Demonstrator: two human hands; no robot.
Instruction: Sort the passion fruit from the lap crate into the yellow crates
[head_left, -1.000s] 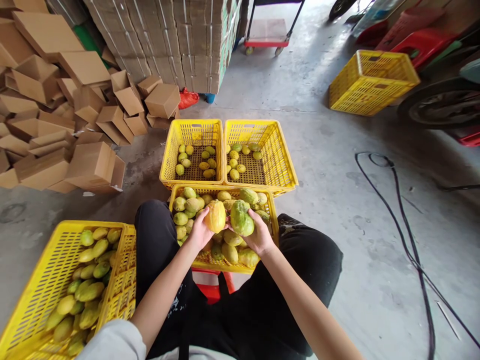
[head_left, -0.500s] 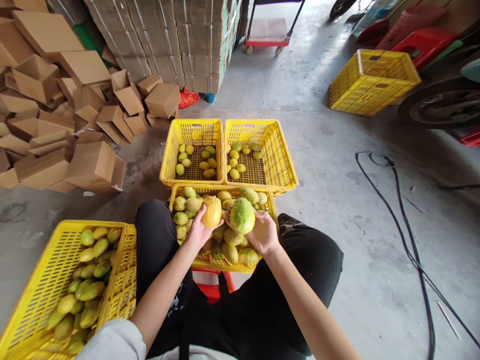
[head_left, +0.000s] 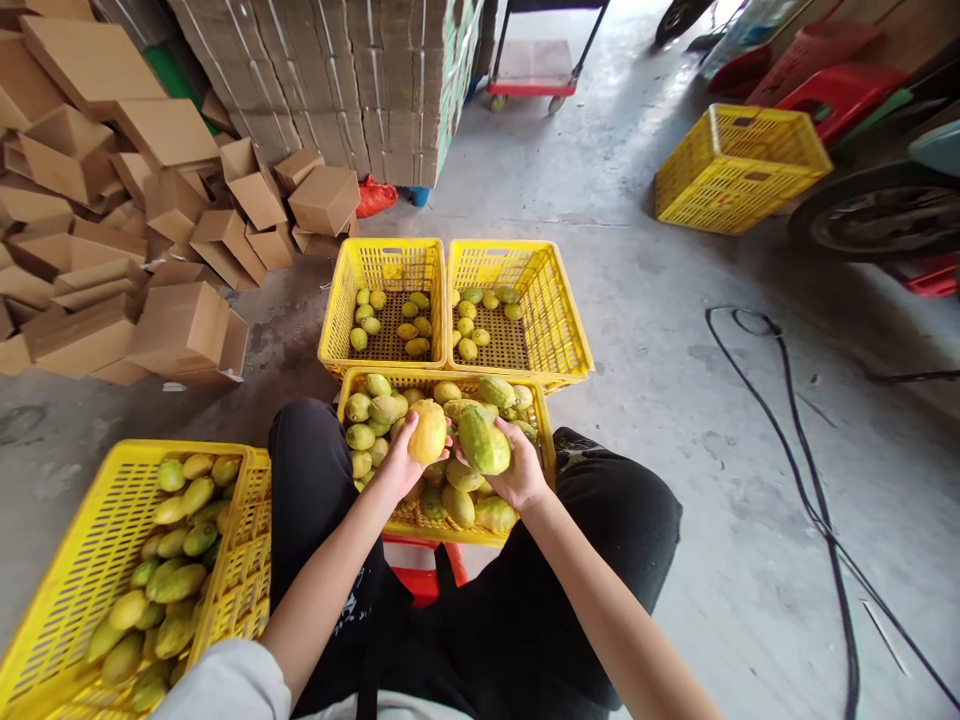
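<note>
My left hand [head_left: 403,458] is closed round a yellow papaya [head_left: 427,432]. Close beside it, my right hand [head_left: 519,474] grips a green papaya [head_left: 483,440] with yellow patches, its fingers partly hidden behind the fruit. Both papayas are held just above a full yellow crate [head_left: 541,440] between my knees. Green and yellow papayas [head_left: 459,506] are heaped in that crate.
Two yellow crates [head_left: 382,250] [head_left: 577,330] ahead hold several papayas each. Another crate [head_left: 82,530] of papayas stands at left. Cardboard boxes [head_left: 180,325] pile up at far left. A crate [head_left: 739,165], a motorcycle wheel [head_left: 877,215] and a black cable [head_left: 814,460] lie right.
The green papaya has turned in my right hand and now shows its longer side, tilted. My left hand keeps the yellow papaya, shifted only slightly.
</note>
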